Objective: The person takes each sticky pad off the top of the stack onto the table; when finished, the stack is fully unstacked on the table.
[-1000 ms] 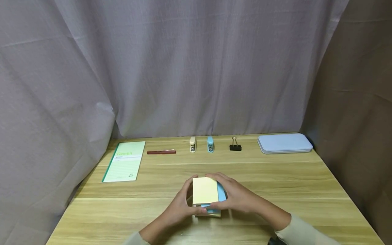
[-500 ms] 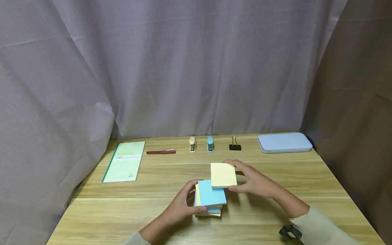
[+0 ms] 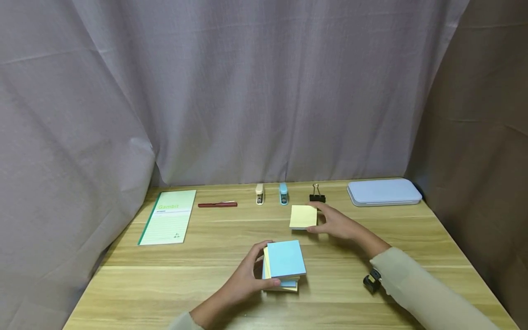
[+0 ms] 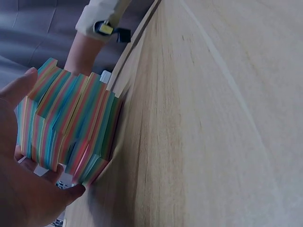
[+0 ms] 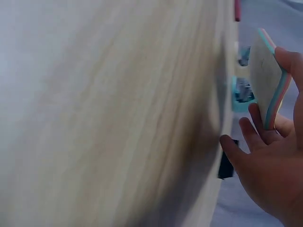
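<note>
Fingers of my right hand [image 3: 336,223] pinch a thin yellow pad [image 3: 303,216] above the table [image 3: 412,238], beyond and right of the main note stack [image 3: 282,266], which my left hand [image 3: 247,275] grips near me.

The bench [image 3: 198,284] is pale wood with lengthwise grain. Along its far edge lie, from left to right, a green notebook [image 3: 168,217], a dark red pen [image 3: 217,205], a beige stapler [image 3: 259,194], a blue stapler [image 3: 283,193], a black binder clip [image 3: 316,194] and a pale blue case [image 3: 383,191]. Nearer the front stands a stack of sticky notes [image 3: 283,266], blue on top.
</note>
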Action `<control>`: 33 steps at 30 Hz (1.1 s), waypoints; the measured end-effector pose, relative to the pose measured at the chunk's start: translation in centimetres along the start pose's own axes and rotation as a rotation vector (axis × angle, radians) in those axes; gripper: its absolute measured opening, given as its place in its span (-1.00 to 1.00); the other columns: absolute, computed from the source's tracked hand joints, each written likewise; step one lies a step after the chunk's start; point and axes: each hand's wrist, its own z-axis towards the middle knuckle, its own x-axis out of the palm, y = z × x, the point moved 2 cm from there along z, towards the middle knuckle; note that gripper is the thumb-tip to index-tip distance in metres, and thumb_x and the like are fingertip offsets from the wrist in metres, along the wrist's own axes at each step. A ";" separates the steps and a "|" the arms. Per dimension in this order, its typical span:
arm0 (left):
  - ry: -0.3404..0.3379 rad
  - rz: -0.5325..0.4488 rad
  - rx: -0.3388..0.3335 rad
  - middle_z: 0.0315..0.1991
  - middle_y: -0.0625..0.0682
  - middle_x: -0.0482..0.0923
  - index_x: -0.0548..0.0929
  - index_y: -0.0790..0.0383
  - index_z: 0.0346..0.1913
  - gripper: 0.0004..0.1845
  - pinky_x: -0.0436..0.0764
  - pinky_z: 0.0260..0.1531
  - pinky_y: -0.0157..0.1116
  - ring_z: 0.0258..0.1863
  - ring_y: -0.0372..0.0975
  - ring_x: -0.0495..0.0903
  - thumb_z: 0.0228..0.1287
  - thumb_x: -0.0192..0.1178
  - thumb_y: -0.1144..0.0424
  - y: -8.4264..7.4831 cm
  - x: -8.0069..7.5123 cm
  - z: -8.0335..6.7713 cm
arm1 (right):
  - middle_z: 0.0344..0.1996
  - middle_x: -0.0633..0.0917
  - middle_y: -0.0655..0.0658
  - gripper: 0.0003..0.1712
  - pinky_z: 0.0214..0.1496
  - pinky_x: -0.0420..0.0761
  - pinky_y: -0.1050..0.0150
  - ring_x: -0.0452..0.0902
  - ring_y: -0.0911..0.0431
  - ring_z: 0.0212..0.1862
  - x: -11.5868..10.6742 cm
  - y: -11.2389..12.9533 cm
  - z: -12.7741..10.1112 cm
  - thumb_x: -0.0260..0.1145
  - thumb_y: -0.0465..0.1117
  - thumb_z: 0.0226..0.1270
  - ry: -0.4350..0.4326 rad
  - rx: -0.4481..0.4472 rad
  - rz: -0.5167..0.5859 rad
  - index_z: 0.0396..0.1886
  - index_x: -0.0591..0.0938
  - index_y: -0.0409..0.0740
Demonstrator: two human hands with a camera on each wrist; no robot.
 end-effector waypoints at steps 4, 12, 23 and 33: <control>-0.023 0.025 -0.004 0.46 0.13 0.30 0.19 -0.13 0.56 -0.03 0.32 0.37 0.13 0.44 0.20 0.31 0.18 0.54 0.19 0.1 0.0 0.0 | 0.42 0.42 -0.35 0.02 0.48 0.26 -0.29 0.28 -0.30 0.46 0.5 -0.8 1.5 0.56 -0.01 0.26 0.024 -0.010 -0.082 0.54 0.26 -0.34; -0.030 0.055 -0.009 0.41 0.14 0.35 0.18 -0.23 0.54 -0.03 0.31 0.36 0.17 0.41 0.17 0.35 0.17 0.55 0.19 0.2 0.0 0.0 | 0.34 0.46 -0.35 0.00 0.41 0.34 -0.31 0.33 -0.30 0.39 0.7 -1.5 3.0 0.59 0.06 0.18 0.055 -0.044 -0.284 0.49 0.37 -0.28; -0.016 0.099 -0.006 0.38 0.04 0.41 0.22 0.04 0.55 -0.04 0.31 0.36 0.21 0.42 0.11 0.35 0.17 0.56 0.17 0.4 -0.2 0.3 | 0.42 0.38 -0.38 0.12 0.38 0.36 -0.35 0.27 -0.35 0.42 0.9 -0.8 3.6 0.58 0.12 0.17 0.091 -0.031 -0.414 0.57 0.27 -0.26; -0.005 0.121 -0.001 0.37 0.01 0.43 0.24 -0.07 0.53 -0.08 0.30 0.37 0.27 0.42 0.12 0.36 0.19 0.54 0.14 0.3 -0.4 0.2 | 0.55 0.17 -0.42 0.12 0.45 0.26 -0.36 0.15 -0.36 0.52 0.7 0.8 2.4 0.43 0.22 0.34 0.078 0.006 -0.288 0.65 0.12 -0.21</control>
